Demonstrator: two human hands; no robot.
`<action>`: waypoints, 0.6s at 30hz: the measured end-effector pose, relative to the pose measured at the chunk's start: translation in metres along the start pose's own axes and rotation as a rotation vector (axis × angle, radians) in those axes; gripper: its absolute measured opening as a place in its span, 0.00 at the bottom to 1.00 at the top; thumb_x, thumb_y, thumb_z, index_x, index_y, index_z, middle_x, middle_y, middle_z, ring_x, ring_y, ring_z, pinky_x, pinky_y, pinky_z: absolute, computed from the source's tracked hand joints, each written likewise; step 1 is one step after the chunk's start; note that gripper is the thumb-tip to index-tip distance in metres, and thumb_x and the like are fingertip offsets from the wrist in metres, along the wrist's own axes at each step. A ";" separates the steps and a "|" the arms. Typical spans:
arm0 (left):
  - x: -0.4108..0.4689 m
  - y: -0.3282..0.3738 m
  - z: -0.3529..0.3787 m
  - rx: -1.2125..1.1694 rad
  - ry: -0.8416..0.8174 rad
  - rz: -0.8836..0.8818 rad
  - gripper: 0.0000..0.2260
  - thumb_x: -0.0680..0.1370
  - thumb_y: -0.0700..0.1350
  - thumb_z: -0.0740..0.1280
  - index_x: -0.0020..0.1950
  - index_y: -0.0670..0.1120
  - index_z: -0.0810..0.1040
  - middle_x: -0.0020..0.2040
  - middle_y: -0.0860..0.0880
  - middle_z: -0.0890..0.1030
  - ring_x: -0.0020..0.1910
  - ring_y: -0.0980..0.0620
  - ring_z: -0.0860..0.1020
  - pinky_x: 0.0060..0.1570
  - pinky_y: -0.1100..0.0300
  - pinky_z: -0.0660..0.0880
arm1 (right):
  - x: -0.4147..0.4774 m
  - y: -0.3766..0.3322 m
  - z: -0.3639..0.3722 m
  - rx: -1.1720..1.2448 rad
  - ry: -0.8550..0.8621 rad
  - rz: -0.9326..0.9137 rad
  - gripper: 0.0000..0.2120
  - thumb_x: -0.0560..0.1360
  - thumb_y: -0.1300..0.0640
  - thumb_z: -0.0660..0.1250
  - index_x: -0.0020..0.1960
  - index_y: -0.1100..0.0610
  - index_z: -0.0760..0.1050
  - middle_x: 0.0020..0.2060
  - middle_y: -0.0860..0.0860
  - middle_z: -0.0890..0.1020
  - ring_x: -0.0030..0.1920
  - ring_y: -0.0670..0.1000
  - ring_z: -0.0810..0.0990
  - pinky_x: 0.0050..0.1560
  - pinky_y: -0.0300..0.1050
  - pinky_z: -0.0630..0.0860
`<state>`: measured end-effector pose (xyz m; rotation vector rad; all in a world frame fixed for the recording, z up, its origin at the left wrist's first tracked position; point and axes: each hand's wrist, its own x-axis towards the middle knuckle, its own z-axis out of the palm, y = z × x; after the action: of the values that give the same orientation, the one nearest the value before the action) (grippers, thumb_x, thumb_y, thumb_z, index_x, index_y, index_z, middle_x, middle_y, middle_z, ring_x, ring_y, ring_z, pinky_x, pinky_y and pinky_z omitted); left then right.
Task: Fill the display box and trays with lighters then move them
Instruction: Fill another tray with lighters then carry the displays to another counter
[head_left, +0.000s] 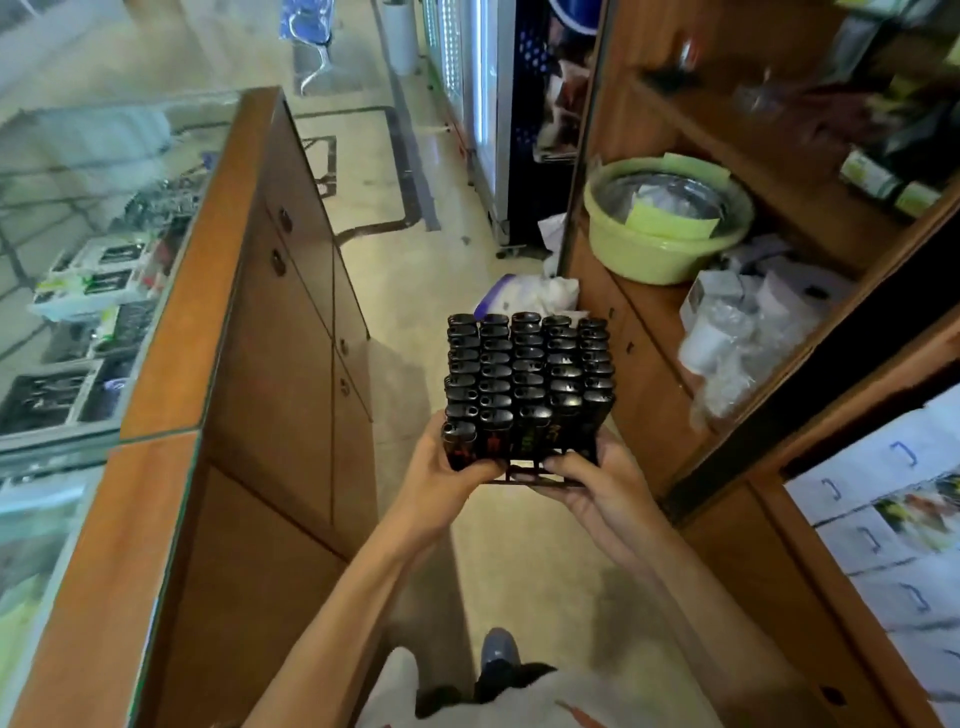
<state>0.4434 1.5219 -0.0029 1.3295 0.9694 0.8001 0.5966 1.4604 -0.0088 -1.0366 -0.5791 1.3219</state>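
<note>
A black tray (535, 475) packed with several rows of upright black lighters (527, 374) hangs in the air over the aisle floor. My left hand (444, 480) grips the tray's near left corner, thumb against the front lighters. My right hand (597, 480) grips the near right corner, fingers curled under the tray's base. The far edge of the tray is hidden behind the lighters.
A wooden counter with a glass display top (171, 332) runs along the left. Wooden shelves (727, 322) on the right hold a green basin (660, 244) and plastic-wrapped goods. A white bag (530, 293) lies on the floor ahead; a fridge (498, 119) stands beyond.
</note>
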 end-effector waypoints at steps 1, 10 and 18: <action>0.022 0.004 -0.001 -0.009 -0.010 -0.007 0.20 0.71 0.26 0.68 0.61 0.31 0.71 0.52 0.38 0.80 0.49 0.52 0.80 0.46 0.65 0.75 | 0.020 -0.006 -0.001 0.005 0.000 -0.003 0.18 0.72 0.76 0.60 0.53 0.57 0.74 0.46 0.56 0.82 0.47 0.56 0.82 0.43 0.49 0.81; 0.211 0.025 -0.004 -0.038 -0.109 -0.099 0.20 0.71 0.28 0.69 0.61 0.39 0.72 0.54 0.43 0.81 0.49 0.58 0.80 0.43 0.71 0.74 | 0.189 -0.045 -0.019 0.033 0.127 -0.015 0.16 0.71 0.73 0.63 0.57 0.61 0.72 0.47 0.56 0.83 0.50 0.56 0.82 0.44 0.48 0.80; 0.412 0.062 0.004 0.009 -0.312 -0.024 0.20 0.71 0.28 0.68 0.61 0.39 0.74 0.51 0.48 0.83 0.48 0.59 0.81 0.41 0.71 0.74 | 0.347 -0.104 -0.030 0.067 0.322 -0.114 0.16 0.73 0.75 0.59 0.55 0.59 0.72 0.42 0.49 0.84 0.45 0.48 0.83 0.39 0.41 0.80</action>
<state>0.6185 1.8999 0.0118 1.3982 0.7401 0.5491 0.7450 1.7921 -0.0037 -1.1161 -0.3431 1.0402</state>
